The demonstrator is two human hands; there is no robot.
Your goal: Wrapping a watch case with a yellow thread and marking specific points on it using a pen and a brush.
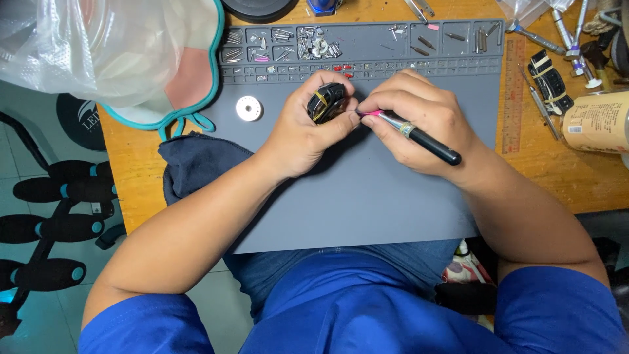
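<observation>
My left hand (303, 134) grips a small black watch case with a yellow-edged band (325, 101) above the grey work mat (367, 196). My right hand (422, 124) holds a thin tool with a black handle, metal collar and pink tip (419, 136), like a pen. The tool's pink tip touches the side of the watch, between the thumbs. Both hands hover close together over the upper middle of the mat.
A white round part (249, 108) lies on the mat at left. The mat's top compartments (314, 44) hold several small metal parts. A wooden ruler (513, 92), watch strap (547, 78), tools and a cardboard tube (599, 121) sit right. A plastic bag (111, 46) covers the upper left.
</observation>
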